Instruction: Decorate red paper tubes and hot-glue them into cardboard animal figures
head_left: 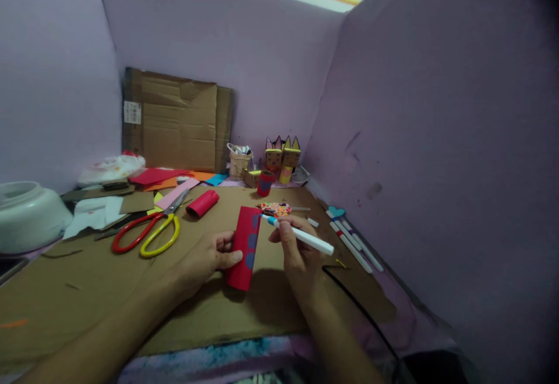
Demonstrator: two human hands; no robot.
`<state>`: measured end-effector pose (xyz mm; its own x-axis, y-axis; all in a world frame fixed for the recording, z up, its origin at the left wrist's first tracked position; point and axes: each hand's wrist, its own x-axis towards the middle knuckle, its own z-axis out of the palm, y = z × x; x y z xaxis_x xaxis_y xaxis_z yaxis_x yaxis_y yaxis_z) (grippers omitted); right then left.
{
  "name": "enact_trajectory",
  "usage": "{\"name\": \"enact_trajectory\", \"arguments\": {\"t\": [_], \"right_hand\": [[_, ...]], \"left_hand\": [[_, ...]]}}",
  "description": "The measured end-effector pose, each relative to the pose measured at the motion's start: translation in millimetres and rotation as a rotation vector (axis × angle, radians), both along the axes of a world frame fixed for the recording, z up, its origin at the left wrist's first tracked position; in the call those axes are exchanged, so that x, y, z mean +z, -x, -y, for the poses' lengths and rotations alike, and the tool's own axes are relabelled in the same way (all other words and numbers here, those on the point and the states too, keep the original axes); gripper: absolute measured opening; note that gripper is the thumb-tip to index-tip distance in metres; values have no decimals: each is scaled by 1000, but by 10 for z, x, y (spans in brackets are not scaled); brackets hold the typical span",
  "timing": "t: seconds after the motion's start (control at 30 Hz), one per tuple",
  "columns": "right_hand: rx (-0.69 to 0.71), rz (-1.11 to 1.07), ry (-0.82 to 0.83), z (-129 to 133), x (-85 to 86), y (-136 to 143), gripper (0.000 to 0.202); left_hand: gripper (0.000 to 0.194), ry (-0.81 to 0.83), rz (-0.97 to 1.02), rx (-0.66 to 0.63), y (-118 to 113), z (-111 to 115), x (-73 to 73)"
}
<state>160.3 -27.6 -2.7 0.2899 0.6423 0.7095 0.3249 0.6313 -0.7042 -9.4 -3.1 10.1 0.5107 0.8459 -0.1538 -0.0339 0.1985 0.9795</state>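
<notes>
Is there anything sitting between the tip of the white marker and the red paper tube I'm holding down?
Nothing visible. The right hand holds the white marker with its tip right at the upper edge of the red tube, which the left hand steadies from the other side. The scissors lie well off to the left.

left hand (209,256) holds red tube (244,247) | right hand (294,250) holds marker (305,237)

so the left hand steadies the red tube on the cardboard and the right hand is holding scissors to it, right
Not quite. In the head view the right hand holds a white marker, not scissors. The scissors lie untouched beside it. The left hand does steady the red tube on the cardboard.
</notes>
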Motion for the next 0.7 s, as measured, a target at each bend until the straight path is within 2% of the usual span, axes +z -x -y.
{"name": "enact_trajectory", "arguments": {"t": [0.13,0.3,0.43,0.57,0.7], "right_hand": [[-2,-126,-47,6,-4,0,14],[-16,-192,-23,-24,-7,3,15],[56,-290,6,-45,-13,-3,18],[97,-228,-24,-23,-25,-8,18],[55,-136,-24,2,-19,-2,17]], "left_hand": [[50,-13,19,-9,5,-12,-34],[46,5,22,12,7,-11,-40],[45,8,17,22,2,-9,-29],[46,4,7,18,-1,-9,-37],[46,-9,2,8,-2,-7,-40]]}}
